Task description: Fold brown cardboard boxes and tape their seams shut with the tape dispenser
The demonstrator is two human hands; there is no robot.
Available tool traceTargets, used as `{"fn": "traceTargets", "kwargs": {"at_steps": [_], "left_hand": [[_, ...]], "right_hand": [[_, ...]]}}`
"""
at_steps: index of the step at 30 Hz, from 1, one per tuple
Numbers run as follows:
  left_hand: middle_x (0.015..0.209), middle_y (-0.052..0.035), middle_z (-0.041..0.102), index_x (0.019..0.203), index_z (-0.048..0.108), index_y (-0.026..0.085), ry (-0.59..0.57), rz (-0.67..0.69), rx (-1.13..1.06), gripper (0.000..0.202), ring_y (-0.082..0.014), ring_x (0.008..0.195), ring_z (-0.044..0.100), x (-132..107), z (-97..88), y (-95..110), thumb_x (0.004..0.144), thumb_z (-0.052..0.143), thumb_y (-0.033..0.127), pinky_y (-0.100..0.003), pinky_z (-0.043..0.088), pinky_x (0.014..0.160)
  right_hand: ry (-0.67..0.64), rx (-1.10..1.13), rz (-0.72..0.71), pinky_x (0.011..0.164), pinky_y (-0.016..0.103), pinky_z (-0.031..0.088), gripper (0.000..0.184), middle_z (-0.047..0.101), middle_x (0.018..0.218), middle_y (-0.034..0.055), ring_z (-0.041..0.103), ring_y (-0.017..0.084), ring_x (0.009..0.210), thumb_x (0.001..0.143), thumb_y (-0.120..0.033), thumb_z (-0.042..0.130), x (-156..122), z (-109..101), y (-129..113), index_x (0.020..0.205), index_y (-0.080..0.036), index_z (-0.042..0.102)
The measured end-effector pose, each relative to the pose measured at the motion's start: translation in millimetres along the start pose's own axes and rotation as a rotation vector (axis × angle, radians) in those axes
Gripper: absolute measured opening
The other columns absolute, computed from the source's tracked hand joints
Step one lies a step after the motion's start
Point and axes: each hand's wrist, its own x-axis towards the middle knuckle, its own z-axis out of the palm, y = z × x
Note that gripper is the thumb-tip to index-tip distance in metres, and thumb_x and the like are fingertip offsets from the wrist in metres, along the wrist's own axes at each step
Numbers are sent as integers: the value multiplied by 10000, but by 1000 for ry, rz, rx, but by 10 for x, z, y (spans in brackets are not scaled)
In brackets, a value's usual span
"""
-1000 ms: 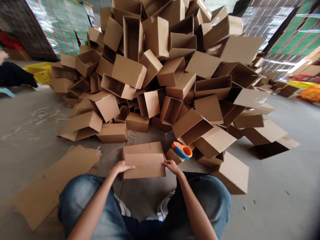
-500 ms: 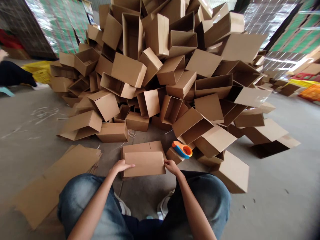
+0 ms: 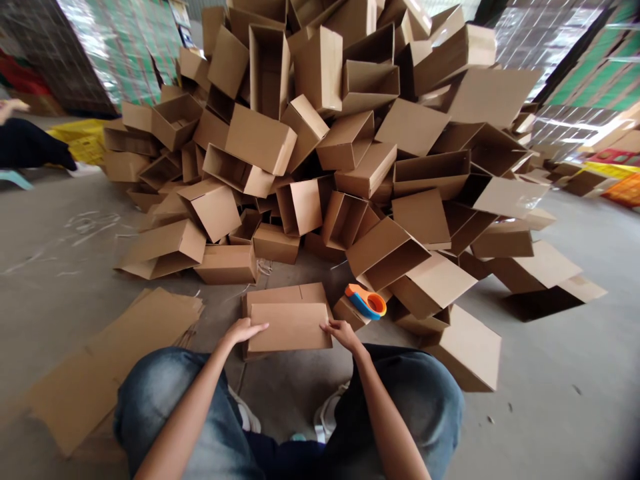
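Note:
Between my knees a brown cardboard box (image 3: 290, 327) lies on the floor, one long flap folded over towards me and another panel with a slit behind it. My left hand (image 3: 245, 330) grips its left end, the thumb flat on top and the fingers hidden beneath. At the right end my right hand (image 3: 343, 332) pinches the edge, with thumb and forefinger over the flap. Just right of the box, an orange and blue tape dispenser (image 3: 367, 302) rests on a small cardboard piece (image 3: 347, 312).
A tall heap of open cardboard boxes (image 3: 300, 147) rises ahead. Flat cardboard sheets (image 3: 115, 353) are stacked on the floor at my left. Beyond, at far left, are a person's dark-clothed leg (image 3: 33, 147) and a yellow crate (image 3: 83, 140).
My right thumb and fingers have shifted slightly left, further onto the flap. My left hand keeps its hold, and the view has turned a little.

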Motion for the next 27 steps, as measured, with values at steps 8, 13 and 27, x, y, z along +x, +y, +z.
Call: {"fn": "traceTargets", "kwargs": {"at_steps": [8, 13, 27], "left_hand": [[1111, -129, 660, 1006, 690, 134, 25, -20, 16, 728, -287, 1100, 581, 66, 28, -28, 618, 527, 727, -262, 453, 807], [1113, -143, 655, 985, 691, 133, 20, -38, 58, 704, -291, 1101, 581, 70, 8, -8, 635, 513, 717, -260, 445, 794], [1136, -164, 639, 996, 687, 129, 36, -42, 92, 740, -293, 1112, 572, 34, -6, 37, 697, 397, 740, -280, 430, 846]], "right_hand": [[22, -38, -5, 581, 241, 326, 505, 512, 567, -12, 466, 143, 605, 725, -616, 498, 16, 16, 29, 636, -139, 638], [26, -37, 4, 602, 242, 344, 519, 542, 590, -5, 492, 157, 636, 723, -626, 494, 18, 21, 35, 682, -136, 662], [23, 29, 19, 667, 257, 379, 553, 633, 693, 23, 553, 197, 722, 726, -628, 496, 9, 30, -8, 840, -127, 698]]}}
